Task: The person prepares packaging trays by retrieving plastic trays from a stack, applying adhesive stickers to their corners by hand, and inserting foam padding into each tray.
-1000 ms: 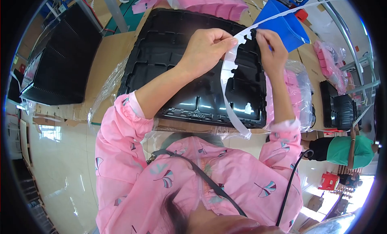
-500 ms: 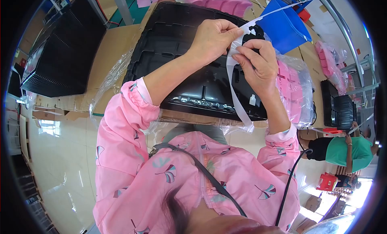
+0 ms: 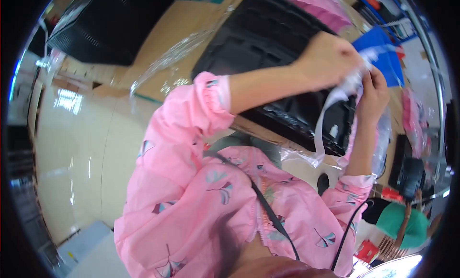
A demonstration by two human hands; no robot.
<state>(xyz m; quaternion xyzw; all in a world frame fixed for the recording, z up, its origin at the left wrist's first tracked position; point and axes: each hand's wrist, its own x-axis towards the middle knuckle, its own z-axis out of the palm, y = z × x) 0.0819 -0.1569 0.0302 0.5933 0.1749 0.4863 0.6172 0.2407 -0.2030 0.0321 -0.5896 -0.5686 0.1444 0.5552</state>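
A long white label strip (image 3: 320,127) runs up to both hands and hangs in a loop over the front of a black moulded plastic tray (image 3: 268,53). My left hand (image 3: 330,60) is blurred by motion, its fingers closed at the upper part of the strip. Close beside it, my right hand (image 3: 374,93) pinches the same strip beyond the tray's right side. On the tray's right front part sits a small white label (image 3: 334,130). Fingertip detail is smeared.
A blue bin (image 3: 383,55) stands behind my hands. Pink moulded trays (image 3: 318,7) lie at the back. Left is a black stack (image 3: 112,26) on cardboard, with clear plastic film (image 3: 177,53) beside it. A person in a green top (image 3: 405,225) is at far right.
Both hands have moved to the right with the strip, past the tray's right side. The camera view has turned, so the tray appears tilted and shifted right.
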